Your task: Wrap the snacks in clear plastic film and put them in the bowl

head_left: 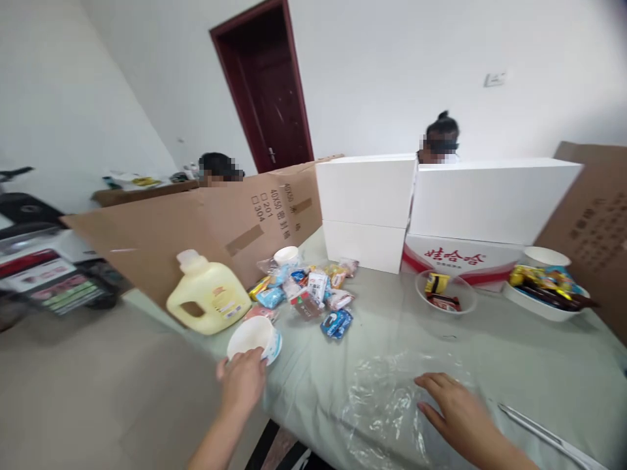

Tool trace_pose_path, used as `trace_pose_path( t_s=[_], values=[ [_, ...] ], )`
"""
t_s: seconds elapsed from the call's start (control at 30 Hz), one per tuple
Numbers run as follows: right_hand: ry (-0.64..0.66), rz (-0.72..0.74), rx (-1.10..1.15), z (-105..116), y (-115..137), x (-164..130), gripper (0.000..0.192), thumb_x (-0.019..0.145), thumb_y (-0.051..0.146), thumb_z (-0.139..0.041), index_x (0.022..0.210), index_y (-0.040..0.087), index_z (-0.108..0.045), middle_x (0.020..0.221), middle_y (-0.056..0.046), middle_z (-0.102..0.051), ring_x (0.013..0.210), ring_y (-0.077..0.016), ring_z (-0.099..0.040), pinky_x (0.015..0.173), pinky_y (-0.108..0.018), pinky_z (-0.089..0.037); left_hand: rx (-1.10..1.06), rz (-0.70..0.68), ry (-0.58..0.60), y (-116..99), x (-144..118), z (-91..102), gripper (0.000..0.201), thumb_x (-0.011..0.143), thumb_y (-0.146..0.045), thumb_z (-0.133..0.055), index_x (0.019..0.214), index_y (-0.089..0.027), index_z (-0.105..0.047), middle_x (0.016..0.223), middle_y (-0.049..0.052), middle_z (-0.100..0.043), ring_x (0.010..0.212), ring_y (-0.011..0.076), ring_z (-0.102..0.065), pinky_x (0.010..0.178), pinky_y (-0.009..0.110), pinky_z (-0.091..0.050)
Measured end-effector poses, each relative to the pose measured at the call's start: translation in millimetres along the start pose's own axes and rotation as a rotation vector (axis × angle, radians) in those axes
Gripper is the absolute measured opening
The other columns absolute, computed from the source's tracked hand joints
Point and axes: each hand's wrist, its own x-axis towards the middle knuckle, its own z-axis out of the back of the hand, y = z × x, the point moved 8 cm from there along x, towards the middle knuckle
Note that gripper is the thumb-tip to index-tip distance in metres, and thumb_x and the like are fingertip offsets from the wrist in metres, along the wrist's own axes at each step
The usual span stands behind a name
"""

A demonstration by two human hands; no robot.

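Observation:
My left hand grips the near rim of a white paper bowl at the table's left edge. My right hand lies flat, fingers apart, on a crumpled sheet of clear plastic spread on the grey-green tablecloth. A pile of small wrapped snacks lies beyond the bowl. A yellow detergent jug stands just left of the pile.
A clear bowl with snacks and a white dish of snacks sit at the back right. White boxes and cardboard sheets wall the table. Metal tongs lie near right. Two people sit behind the boxes.

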Motion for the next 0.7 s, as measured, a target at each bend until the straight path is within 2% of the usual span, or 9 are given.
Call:
trace_pose_path(
  t_s=[0.03,0.1,0.17,0.23,0.3,0.4,0.5,0.6,0.7],
  values=[
    [-0.004,-0.017,0.043,3,7,-1,0.035,0.089,0.033,-0.047,0.118,0.021,-0.064,0.117,-0.01,-0.065,0.107,-0.0248,-0.06,0.094,-0.041,-0.047,-0.04,-0.043,-0.119,-8,-2,16.0,0.024,0.086,-0.021,-0.043,0.084,-0.018,-0.067,0.086,0.01,-0.071,0.088,0.0282,-0.061,0.097,0.054,-0.031],
    [-0.042,-0.033,0.142,8,18,0,0.035,0.089,0.033,-0.048,0.119,0.022,-0.062,0.117,-0.01,-0.065,0.108,-0.0249,-0.06,0.095,-0.041,-0.046,-0.213,-0.231,-0.347,-44,-17,50.8,0.021,0.088,-0.026,-0.045,0.085,-0.019,-0.064,0.085,0.009,-0.07,0.088,0.0269,-0.06,0.1,0.053,-0.03],
    [-0.098,-0.043,0.273,13,21,3,0.036,0.089,0.037,-0.05,0.119,0.023,-0.062,0.117,-0.01,-0.065,0.107,-0.0247,-0.06,0.094,-0.041,-0.046,-0.455,-0.555,-0.407,-101,-42,74.6,0.018,0.088,-0.027,-0.046,0.088,-0.022,-0.063,0.087,0.007,-0.069,0.092,0.0256,-0.059,0.103,0.052,-0.029],
    [-0.154,-0.078,0.469,19,12,6,0.037,0.09,0.045,-0.047,0.114,0.023,-0.064,0.11,-0.009,-0.067,0.1,-0.0238,-0.062,0.087,-0.039,-0.049,-0.664,-0.977,-0.203,-170,-75,77.5,0.021,0.088,-0.029,-0.042,0.086,-0.026,-0.062,0.083,0.004,-0.068,0.095,0.0246,-0.059,0.106,0.051,-0.027],
    [-0.243,-0.163,0.695,29,-11,3,0.051,0.091,0.057,-0.035,0.107,0.021,-0.066,0.098,-0.009,-0.068,0.086,-0.0221,-0.064,0.072,-0.035,-0.053,-0.743,-1.222,-0.007,-224,-101,68.6,0.021,0.087,-0.024,-0.041,0.08,-0.027,-0.061,0.077,0.002,-0.067,0.093,0.0216,-0.059,0.107,0.047,-0.029],
    [-0.397,-0.321,0.834,48,-49,-16,0.068,0.089,0.068,-0.023,0.108,0.018,-0.064,0.086,-0.008,-0.065,0.065,-0.0172,-0.06,0.052,-0.029,-0.047,-0.717,-1.296,0.064,-279,-112,46.7,0.012,0.083,-0.018,-0.049,0.082,-0.024,-0.06,0.078,0.001,-0.066,0.09,0.0197,-0.057,0.102,0.044,-0.034],
    [-0.366,-0.342,0.625,59,-60,-35,0.049,0.082,0.058,-0.051,0.111,0.02,-0.062,0.089,-0.004,-0.065,0.064,-0.0144,-0.057,0.058,-0.027,-0.047,-0.65,-1.26,0.077,-313,-108,24.1,0.009,0.081,-0.015,-0.053,0.081,-0.021,-0.06,0.078,0.003,-0.065,0.086,0.0206,-0.057,0.097,0.046,-0.038],
    [-0.325,-0.351,0.355,67,-67,-44,0.027,0.077,0.029,-0.056,0.101,0.022,-0.067,0.087,-0.002,-0.068,0.073,-0.0158,-0.06,0.069,-0.027,-0.048,-0.637,-1.257,0.068,-329,-108,9.1,0.019,0.082,-0.011,-0.052,0.093,-0.021,-0.063,0.097,0.006,-0.067,0.102,0.0241,-0.057,0.099,0.048,-0.039],
    [-0.448,-0.558,0.128,97,-106,-54,0.033,0.075,0.017,-0.046,0.098,0.022,-0.069,0.094,-0.004,-0.07,0.086,-0.0186,-0.064,0.077,-0.029,-0.048,-0.628,-1.214,0.052,-325,-110,-5.9,0.049,0.079,-0.01,-0.052,0.126,-0.022,-0.052,0.138,0.012,-0.049,0.132,0.0311,-0.039,0.105,0.051,-0.036]
  ],
)
